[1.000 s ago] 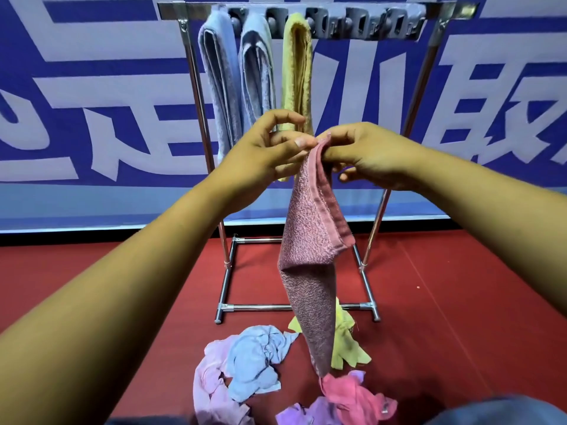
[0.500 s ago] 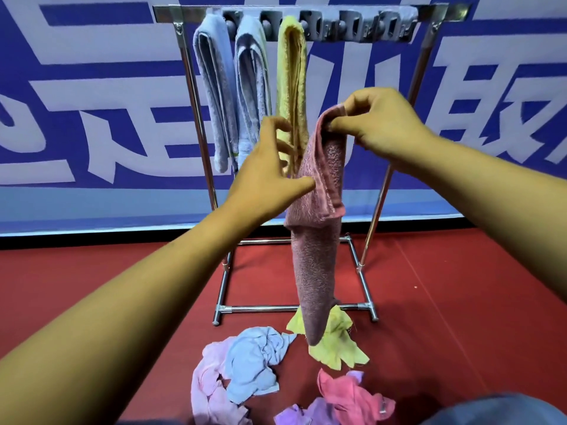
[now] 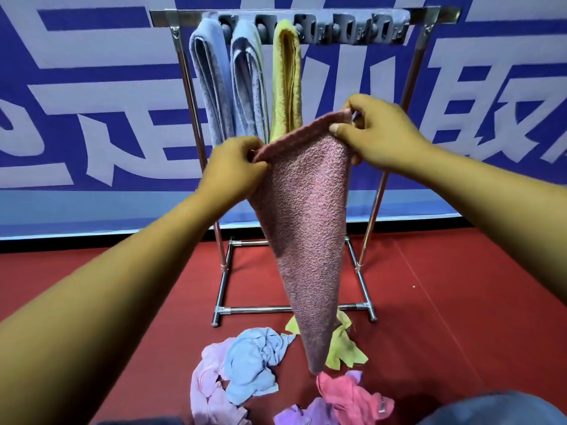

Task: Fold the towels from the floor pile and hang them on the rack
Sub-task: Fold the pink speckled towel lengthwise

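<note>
A dusty pink towel hangs in the air in front of the rack, stretched along its top edge and tapering to a point below. My left hand pinches its left top corner. My right hand pinches the right top corner, held higher. The metal rack stands behind, with two pale blue towels and a yellow towel clipped at its left part. On the red floor lies the pile: a light blue towel, a pale pink one, a yellow-green one, a coral pink one and a lilac one.
Several grey clips on the rack's right part carry no towel. A blue and white banner covers the wall behind. The rack's base bars rest on the red floor. A dark trouser knee shows at bottom right.
My hands moved apart along the towel's top edge, spreading it wide. The left hand went from touching the towel's side to pinching a corner; the right hand shifted right.
</note>
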The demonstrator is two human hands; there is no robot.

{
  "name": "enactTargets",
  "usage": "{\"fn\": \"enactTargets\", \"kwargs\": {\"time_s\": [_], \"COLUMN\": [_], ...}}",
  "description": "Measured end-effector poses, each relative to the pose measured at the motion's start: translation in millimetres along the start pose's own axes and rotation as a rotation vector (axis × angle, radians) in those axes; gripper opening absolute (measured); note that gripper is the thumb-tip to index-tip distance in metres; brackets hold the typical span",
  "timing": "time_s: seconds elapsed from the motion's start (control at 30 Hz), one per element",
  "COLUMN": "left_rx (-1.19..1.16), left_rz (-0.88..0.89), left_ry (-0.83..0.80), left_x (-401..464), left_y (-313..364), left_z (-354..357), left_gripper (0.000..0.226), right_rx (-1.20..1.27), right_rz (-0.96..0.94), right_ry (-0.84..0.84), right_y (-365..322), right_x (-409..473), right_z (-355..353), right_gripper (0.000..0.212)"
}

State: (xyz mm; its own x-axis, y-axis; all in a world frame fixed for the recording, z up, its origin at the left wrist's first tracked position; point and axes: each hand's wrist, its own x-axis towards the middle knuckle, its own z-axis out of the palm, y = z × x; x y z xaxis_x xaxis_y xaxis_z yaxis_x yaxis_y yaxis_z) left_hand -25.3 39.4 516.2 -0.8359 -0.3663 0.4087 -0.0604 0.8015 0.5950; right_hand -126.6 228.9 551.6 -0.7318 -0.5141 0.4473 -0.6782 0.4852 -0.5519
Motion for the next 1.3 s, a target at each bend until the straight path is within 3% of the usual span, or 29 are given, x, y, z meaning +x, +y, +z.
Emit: {"fn": "enactTargets", "kwargs": {"time_s": [0.13, 0.3, 0.5, 0.63, 0.8, 1.07, 1.3], "left_rx": [-0.239, -0.528, -0.555, -0.531, -0.544, -0.495, -0.664], "left_rz": [-0.109, -0.196, -0.196, -0.184, -0.167, -0.165, -0.193], "left_ry": [-0.07, -0.068, -0.048, -0.078, -0.062, -0.07, -0.036], "left_x": [7.3, 11.1, 14.2, 15.0, 15.9, 24.7, 32.8], "left_y": [-7.1, -2.4, -2.1, -3.4, -6.9, -12.5, -8.5], "left_z": [-17.8, -27.2, -31.7, -33.6, -32.7, -29.4, -15.8], "left_gripper": [0.014, 0.007, 0.017, 0.013, 0.017, 0.027, 0.026], "right_rx": [-0.106, -0.035, 0.131, 0.257, 0.36, 0.315, 0.198], "right_rz": [0.024, 0.013, 0.057, 0.057, 0.13, 0.119, 0.125], "right_ry": [-0.002, 0.177, 0.148, -0.037, -0.129, -0.055, -0.09], "right_y": [9.5, 15.7, 13.1, 10.7, 13.3, 1.3, -25.0], "right_x": [-3.9, -5.1, -8.7, -8.3, -9.6, -7.3, -5.7], "right_z": [0.1, -4.8, -9.0, -8.0, -4.8, 5.8, 22.2], "right_gripper": [0.018, 0.015, 0.026, 0.015, 0.007, 0.018, 0.024]}}
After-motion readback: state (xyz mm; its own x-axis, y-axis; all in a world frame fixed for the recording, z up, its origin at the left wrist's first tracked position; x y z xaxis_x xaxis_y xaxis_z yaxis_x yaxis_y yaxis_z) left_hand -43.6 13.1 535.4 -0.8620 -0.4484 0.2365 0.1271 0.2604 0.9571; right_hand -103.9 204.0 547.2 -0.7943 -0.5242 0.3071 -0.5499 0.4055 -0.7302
